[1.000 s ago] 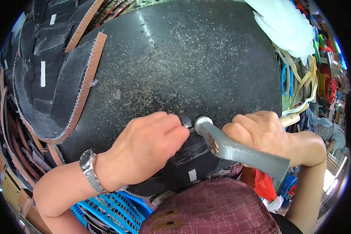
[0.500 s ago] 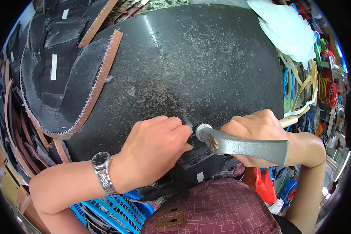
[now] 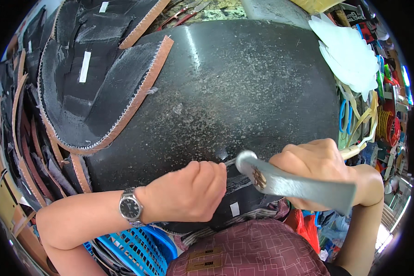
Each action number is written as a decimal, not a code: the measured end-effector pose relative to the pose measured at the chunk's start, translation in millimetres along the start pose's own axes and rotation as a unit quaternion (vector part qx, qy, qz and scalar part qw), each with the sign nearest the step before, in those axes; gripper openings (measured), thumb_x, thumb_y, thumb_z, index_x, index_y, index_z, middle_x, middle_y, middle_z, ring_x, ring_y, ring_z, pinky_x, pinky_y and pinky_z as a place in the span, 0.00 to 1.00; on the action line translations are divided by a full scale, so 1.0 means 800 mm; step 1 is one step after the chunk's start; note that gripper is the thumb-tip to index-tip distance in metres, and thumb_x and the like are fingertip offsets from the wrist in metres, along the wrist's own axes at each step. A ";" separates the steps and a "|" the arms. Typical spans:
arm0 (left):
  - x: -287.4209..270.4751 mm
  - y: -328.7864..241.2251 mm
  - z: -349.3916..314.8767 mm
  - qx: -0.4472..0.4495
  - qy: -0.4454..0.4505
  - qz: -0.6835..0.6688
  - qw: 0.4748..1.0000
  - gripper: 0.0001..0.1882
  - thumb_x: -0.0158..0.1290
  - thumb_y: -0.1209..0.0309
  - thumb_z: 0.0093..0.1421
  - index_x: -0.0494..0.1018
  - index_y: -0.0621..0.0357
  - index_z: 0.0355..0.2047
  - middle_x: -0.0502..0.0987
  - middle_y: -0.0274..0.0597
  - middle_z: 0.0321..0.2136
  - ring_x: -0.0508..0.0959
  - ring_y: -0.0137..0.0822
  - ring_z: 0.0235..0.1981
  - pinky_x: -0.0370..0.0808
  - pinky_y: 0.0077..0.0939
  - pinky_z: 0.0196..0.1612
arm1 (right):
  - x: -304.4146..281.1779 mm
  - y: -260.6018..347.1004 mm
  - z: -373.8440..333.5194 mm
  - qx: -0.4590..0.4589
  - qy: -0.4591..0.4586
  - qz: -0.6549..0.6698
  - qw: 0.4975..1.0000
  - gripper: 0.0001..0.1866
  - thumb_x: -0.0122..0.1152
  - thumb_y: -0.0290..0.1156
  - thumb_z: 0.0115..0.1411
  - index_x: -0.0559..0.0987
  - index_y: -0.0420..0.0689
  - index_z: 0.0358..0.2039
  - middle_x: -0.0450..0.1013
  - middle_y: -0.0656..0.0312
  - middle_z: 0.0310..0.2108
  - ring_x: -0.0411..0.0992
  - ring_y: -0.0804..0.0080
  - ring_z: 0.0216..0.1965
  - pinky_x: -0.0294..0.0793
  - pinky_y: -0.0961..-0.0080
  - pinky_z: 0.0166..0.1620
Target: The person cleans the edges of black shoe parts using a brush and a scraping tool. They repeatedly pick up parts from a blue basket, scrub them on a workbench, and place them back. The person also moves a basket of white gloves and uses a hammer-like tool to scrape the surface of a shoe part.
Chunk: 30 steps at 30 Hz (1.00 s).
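Observation:
My right hand (image 3: 310,163) is closed round the handle of a grey metal hammer (image 3: 303,186). Its round face is low over the near part of the dark work surface (image 3: 244,83), just right of my left hand (image 3: 188,191). That hand is closed, with its fingertips turned down and hidden, over the edge of a black shoe upper (image 3: 223,211) with a small white label. This piece lies along the table's near edge against my maroon patterned apron (image 3: 262,244). A metal watch (image 3: 131,208) is on my left wrist.
Black shoe uppers (image 3: 115,87) with brown zigzag-stitched edges overlap at the left. Red-handled scissors (image 3: 184,18) lie at the far edge. White sheets (image 3: 347,55) and blue-handled scissors (image 3: 345,115) are at the right. A blue basket (image 3: 138,250) stands below left.
My view has shifted, so the table contents sit further right in the picture. My left hand has turned into a tighter fist. The hammer stays beside it, slightly blurred now.

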<state>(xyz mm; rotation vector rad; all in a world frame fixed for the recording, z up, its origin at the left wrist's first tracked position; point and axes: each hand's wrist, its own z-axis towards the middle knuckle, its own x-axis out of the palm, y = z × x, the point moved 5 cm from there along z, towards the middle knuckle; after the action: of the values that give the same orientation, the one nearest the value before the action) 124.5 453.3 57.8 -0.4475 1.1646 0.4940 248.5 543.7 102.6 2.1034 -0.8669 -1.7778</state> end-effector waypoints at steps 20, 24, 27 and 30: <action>-0.003 0.018 -0.017 -0.100 0.142 -0.277 0.945 0.16 0.52 0.71 0.41 0.72 0.73 0.29 0.71 0.43 0.26 0.71 0.32 0.25 0.70 0.19 0.24 | 0.033 0.024 0.016 -0.004 0.004 -0.075 0.997 0.11 0.54 0.31 0.45 0.63 0.43 0.27 0.60 0.63 0.16 0.68 0.70 0.14 0.67 0.74 0.15; -0.008 0.007 -0.035 -0.052 0.087 -0.158 0.982 0.16 0.52 0.72 0.42 0.72 0.69 0.32 0.69 0.39 0.25 0.71 0.31 0.25 0.71 0.19 0.25 | 0.022 0.017 0.033 -0.015 0.008 0.007 1.000 0.10 0.54 0.31 0.45 0.63 0.43 0.25 0.58 0.65 0.15 0.66 0.72 0.13 0.66 0.75 0.14; -0.011 0.015 -0.037 -0.067 0.084 -0.196 0.975 0.16 0.52 0.73 0.41 0.72 0.66 0.33 0.70 0.39 0.27 0.72 0.32 0.28 0.72 0.19 0.25 | 0.030 0.032 0.028 -0.030 0.026 -0.068 0.997 0.10 0.53 0.31 0.45 0.64 0.43 0.25 0.59 0.65 0.16 0.66 0.73 0.14 0.67 0.75 0.15; -0.008 0.032 -0.047 -0.124 0.060 -0.323 0.936 0.16 0.52 0.72 0.41 0.71 0.66 0.33 0.69 0.38 0.26 0.72 0.31 0.27 0.71 0.19 0.24 | 0.029 0.032 0.032 -0.029 0.020 -0.040 0.999 0.11 0.54 0.30 0.43 0.64 0.44 0.27 0.58 0.64 0.16 0.66 0.71 0.14 0.67 0.75 0.16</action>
<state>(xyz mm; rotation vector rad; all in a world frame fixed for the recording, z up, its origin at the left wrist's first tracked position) 79.3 451.3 49.6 -1.0470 0.9991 0.0339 218.6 515.0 92.2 2.1570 -0.7232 -1.7705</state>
